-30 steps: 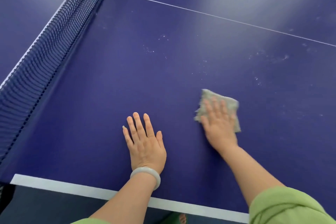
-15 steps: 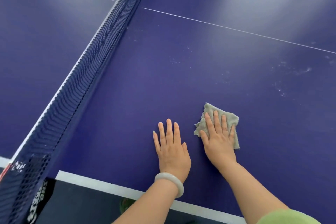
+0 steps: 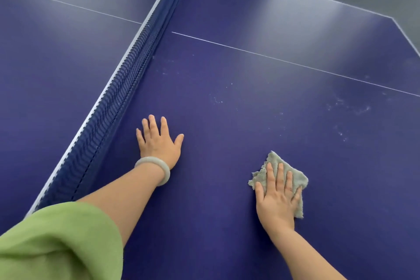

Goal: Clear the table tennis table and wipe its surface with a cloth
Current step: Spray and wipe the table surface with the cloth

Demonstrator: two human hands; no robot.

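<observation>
Dark blue counter (image 3: 227, 223) filled the view, glare on its far half, grey floor beyond the far edge. At far left ran the net (image 3: 127, 88), white-topped, slanting from the near left to the far middle. A green sleeve (image 3: 56, 241) covered the near-left corner.

The left hand (image 3: 159, 143) lay palm down on the counter just right of the net, fingers spread and straight, holding nothing. It looked like a brace. A pale bangle (image 3: 154, 169) sat on that wrist.

A thin white centre line (image 3: 295, 65) crossed the far side.

The cloth (image 3: 275, 160) was on the near right of the counter, well apart from the left hand. It was grey-green, folded or bunched, with ragged edges. The right hand (image 3: 276, 198) pressed flat on top of it, fingers straight and close together, with cloth showing beyond the fingertips and on the thumb side.

Handling guess: the cloth looked soft, light and limp, with no stiffness. It would likely slide easily on the smooth top and ruck up if pushed from one edge. Best hold is a flat palm over its middle for wiping, or a pinch at a corner to lift it. Nothing about it looked fragile.

White specks (image 3: 341, 107) dotted the counter to the far right of the cloth, likely the next patch to wipe.

No brand, label or writing could be read anywhere.
</observation>
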